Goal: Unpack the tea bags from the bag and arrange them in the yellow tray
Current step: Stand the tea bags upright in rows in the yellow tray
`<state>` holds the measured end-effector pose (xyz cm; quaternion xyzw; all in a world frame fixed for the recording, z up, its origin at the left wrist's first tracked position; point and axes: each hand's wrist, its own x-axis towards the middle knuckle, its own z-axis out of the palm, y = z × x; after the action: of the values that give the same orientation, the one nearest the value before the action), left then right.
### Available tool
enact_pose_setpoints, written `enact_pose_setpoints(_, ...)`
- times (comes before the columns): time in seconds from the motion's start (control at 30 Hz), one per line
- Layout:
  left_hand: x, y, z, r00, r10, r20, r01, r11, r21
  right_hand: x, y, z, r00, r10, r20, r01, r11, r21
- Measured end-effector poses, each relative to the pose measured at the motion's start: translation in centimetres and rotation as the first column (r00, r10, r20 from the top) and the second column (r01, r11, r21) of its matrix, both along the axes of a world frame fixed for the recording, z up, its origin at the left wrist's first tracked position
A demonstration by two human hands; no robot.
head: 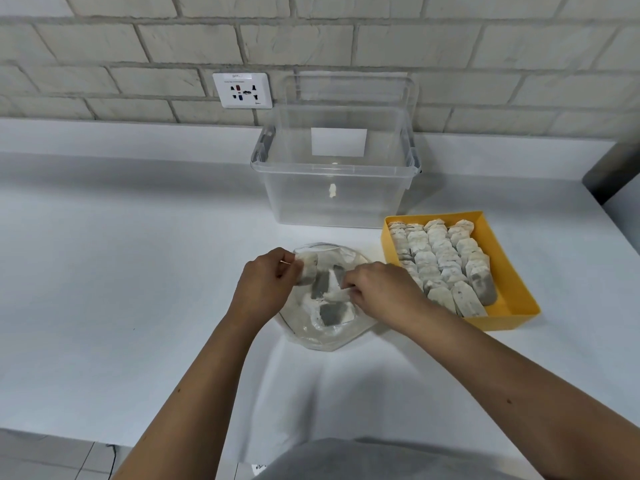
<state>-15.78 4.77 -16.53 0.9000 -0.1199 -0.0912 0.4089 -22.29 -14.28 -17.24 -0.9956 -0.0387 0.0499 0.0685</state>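
A clear plastic bag [311, 332] lies on the white counter in front of me with a few tea bags [334, 311] left inside. My left hand [265, 277] pinches one tea bag [307, 270] at the bag's upper left edge. My right hand [377, 287] reaches into the bag from the right, its curled fingers pinching a white piece of a tea bag [334, 295]. The yellow tray [516, 299] stands to the right, filled with several overlapping rows of tea bags [440, 258].
A clear plastic bin [346, 202] stands behind the bag, near the brick wall. A wall socket [242, 90] is at the back. A dark object [613, 174] sits at the far right edge. The counter's front edge runs at lower left.
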Motion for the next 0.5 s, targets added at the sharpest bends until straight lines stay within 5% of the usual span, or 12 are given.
enact_pose_setpoints(0.13,0.1,-0.3,0.2,0.994,-0.001,-0.107,-0.012,0.993,-0.118,-0.5,-0.3,4.1,0.997,0.066,-0.046,-0.043,0.918,0.395)
enact_pose_setpoints(0.3,-0.8,-1.1,1.1,0.936,-0.112,-0.332,-0.026,0.922,-0.386,0.7,-0.5,5.1,0.997,-0.063,-0.046,0.078,0.785,0.614)
enact_pose_setpoints(0.5,-1.2,-0.8,1.4,0.912,-0.173,-0.371,-0.022,0.885,-0.466,1.3,-0.1,4.4,0.982,-0.183,-0.043,0.152,0.641,0.752)
